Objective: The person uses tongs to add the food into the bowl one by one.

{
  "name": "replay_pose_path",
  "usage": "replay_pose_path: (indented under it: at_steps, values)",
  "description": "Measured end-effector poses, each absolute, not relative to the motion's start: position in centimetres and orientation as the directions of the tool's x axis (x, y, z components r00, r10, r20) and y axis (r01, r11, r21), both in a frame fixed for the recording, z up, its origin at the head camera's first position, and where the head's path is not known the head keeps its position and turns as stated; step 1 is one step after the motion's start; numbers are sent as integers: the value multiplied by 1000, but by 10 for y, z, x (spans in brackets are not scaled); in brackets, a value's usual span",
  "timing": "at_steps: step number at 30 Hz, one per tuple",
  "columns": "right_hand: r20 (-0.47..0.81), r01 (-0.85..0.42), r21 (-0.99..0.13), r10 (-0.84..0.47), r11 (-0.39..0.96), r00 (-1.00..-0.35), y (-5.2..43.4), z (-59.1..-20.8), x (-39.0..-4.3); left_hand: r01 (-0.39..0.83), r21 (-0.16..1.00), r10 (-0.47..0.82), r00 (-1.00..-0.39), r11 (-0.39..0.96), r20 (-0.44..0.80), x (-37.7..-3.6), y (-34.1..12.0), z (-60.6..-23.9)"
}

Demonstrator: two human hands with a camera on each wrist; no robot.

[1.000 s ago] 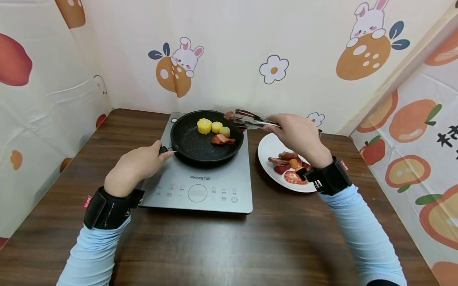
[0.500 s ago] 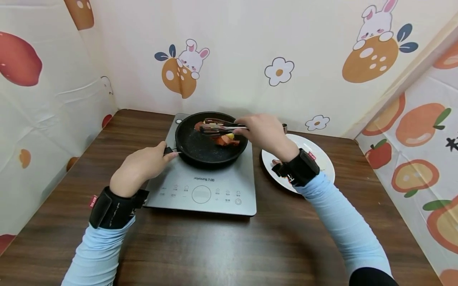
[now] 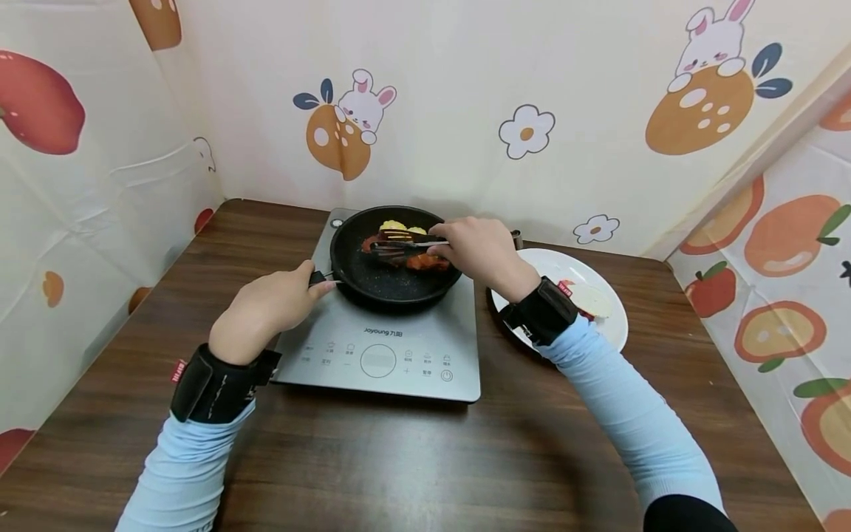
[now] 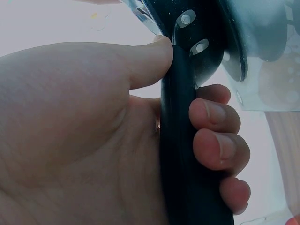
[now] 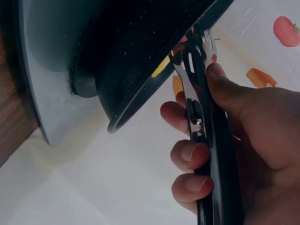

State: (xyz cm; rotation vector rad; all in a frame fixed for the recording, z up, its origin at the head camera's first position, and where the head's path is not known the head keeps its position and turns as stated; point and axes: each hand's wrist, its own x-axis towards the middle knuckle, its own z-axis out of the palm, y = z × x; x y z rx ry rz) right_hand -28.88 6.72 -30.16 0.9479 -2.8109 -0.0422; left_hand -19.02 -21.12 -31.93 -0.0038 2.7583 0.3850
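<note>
My left hand grips the black handle of a round frying pan, fingers wrapped round it and thumb along the top. With my right hand I hold a pair of food tongs, whose slotted tips are over the pan's middle. A reddish-brown piece of food shows at the tongs' far end; whether the tips still pinch it I cannot tell. Yellow corn pieces lie behind the tongs, and a piece of browned meat lies right of the tips.
Beneath the pan is a silver induction cooker on a brown wooden table. To the right stands a white plate with a pale slice; my right wrist hides part of it. A printed wall covering rises behind.
My right hand has brought the tongs, with the reddish piece at their tips, left from the pan's right rim to its middle and slightly lower. My left hand keeps holding the handle.
</note>
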Motion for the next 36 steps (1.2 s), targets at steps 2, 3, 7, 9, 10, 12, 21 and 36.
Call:
replay_pose_path:
  at_steps: [2,3,7,9,10,12,21,36]
  values:
    - [169,-600,94,-607,794,-776,67,-302,-289,-53,264,45,-936,963,-349,-191,-211,-319]
    - [174,-600,99,-607,794,-775,67,-302,-289,-54,264,44,-935,963,-352,-191,-211,-319]
    - [171,-603,113,-614,789,-771,65,-304,-288,-57,264,43,-934,963,-355,-191,-211,-320]
    - [162,-600,113,-610,792,-776,64,-305,-287,-56,263,43,-934,963,-355,-191,-211,-322]
    - [158,-599,114,-609,793,-777,64,-306,-286,-55,263,43,-934,963,-355,-191,-211,-322]
    - [155,-593,113,-604,797,-782,64,-307,-284,-54,264,45,-934,963,-354,-191,-211,-323]
    - [237,-606,122,-616,786,-752,65,-309,-283,-53,256,43,-933,965,-357,-191,-210,-321]
    - [197,-595,30,-588,803,-784,74,-307,-278,-44,253,48,-936,966,-348,-190,-209,-322]
